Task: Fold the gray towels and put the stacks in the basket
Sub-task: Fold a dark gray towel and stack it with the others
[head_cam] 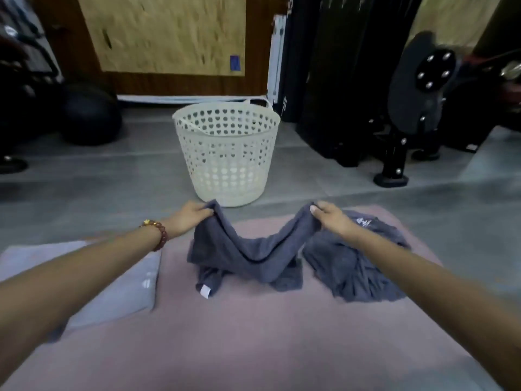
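Note:
A dark gray towel (248,258) sags between my hands above a pink mat (253,334). My left hand (191,217) grips its left top corner and my right hand (331,217) pinches its right top corner. The towel's lower part rests bunched on the mat, with a white tag at its lower left. A heap of crumpled gray towels (358,266) lies to the right, partly under my right forearm. A white perforated plastic basket (227,153) stands upright on the floor just beyond the mat; what it holds cannot be seen.
A light gray folded cloth (118,289) lies at the mat's left edge. Black exercise equipment (394,108) stands at the back right, a dark ball (90,114) at the back left, and a wooden panel (169,35) behind the basket. Gray tiled floor surrounds the mat.

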